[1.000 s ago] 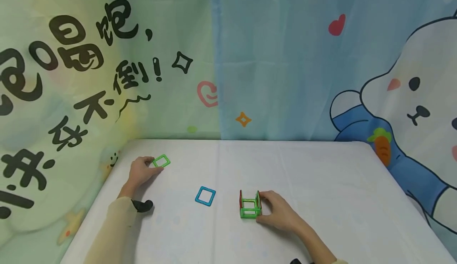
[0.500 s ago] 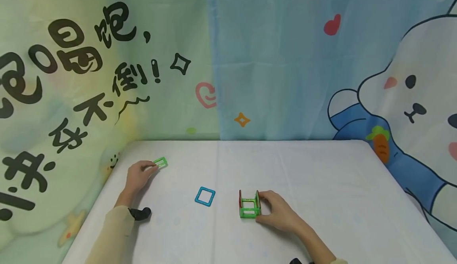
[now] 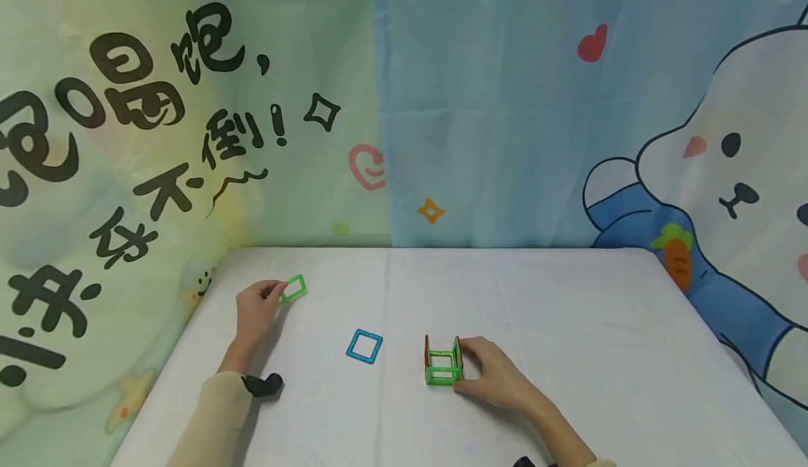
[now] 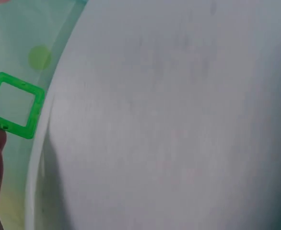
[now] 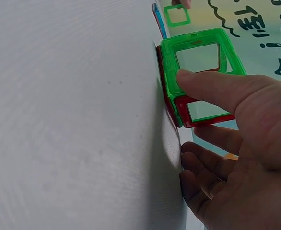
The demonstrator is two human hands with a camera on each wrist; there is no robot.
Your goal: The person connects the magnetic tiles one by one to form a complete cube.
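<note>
My left hand [image 3: 257, 313] pinches a green square magnetic tile [image 3: 294, 289] by one edge, held up over the far left of the table. In the left wrist view the green tile [image 4: 32, 112] shows its hollow middle, with the fingertips at its lower corner. My right hand [image 3: 495, 376] holds a small box of green and red magnetic tiles [image 3: 443, 376] standing on the table, thumb on its near side and fingers behind. The right wrist view shows the thumb [image 5: 198, 84] across the box's green face, a red tile [image 5: 212, 120] beside it.
A blue square tile [image 3: 364, 346] lies flat on the white tabletop [image 3: 568, 299] between the two hands, left of the box. Behind the table's far edge hangs a printed curtain [image 3: 473, 102].
My left hand moves slightly right with the green tile, which turns from a narrow slant to show more of its face. The right hand and box stay in place.
</note>
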